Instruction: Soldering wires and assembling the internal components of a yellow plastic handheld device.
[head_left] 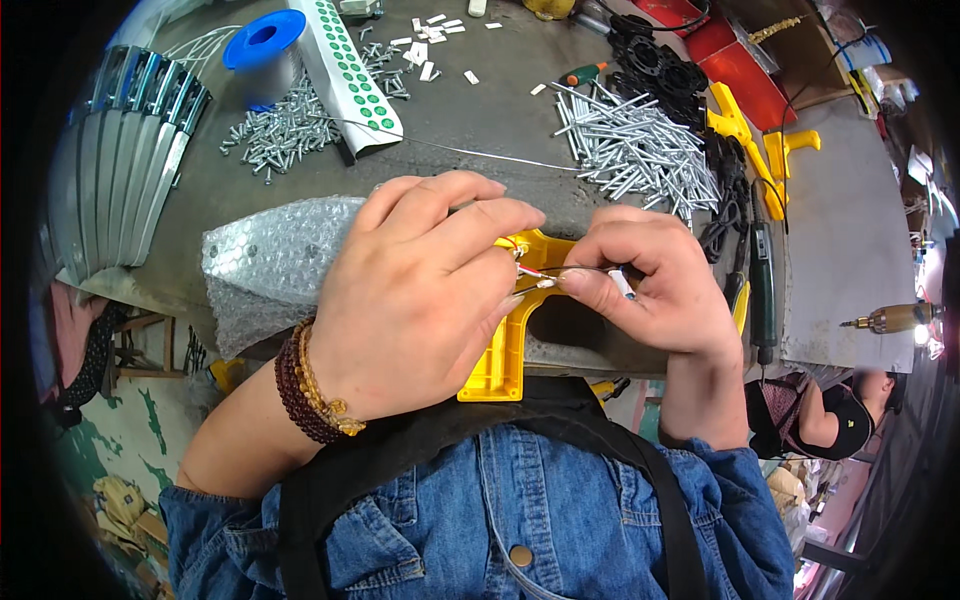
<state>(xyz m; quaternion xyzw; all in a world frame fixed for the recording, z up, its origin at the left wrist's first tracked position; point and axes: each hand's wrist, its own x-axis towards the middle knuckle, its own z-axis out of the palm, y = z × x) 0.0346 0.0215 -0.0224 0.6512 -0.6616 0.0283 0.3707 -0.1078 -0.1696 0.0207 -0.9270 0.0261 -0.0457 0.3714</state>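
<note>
A yellow plastic handle-shaped housing (492, 372) sits in the left hand (420, 275), which grasps it, presumably for steadiness. Beside the housing, the right hand (650, 285) pinches thin wire ends (545, 283), apparently for fine control. Beyond the housing, a white sticker strip with green discs (350, 75) shows unreadable print.

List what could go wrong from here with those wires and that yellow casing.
1. The thin wires run into a tight pinch at the right hand; a tug might strain or loosen them.
2. The yellow plastic casing sits at the table's near edge, so it could slip if the left hand over it shifts.
3. A thin metallic strand stretches across the table beyond the hands; a forward reach might snag it.
</note>
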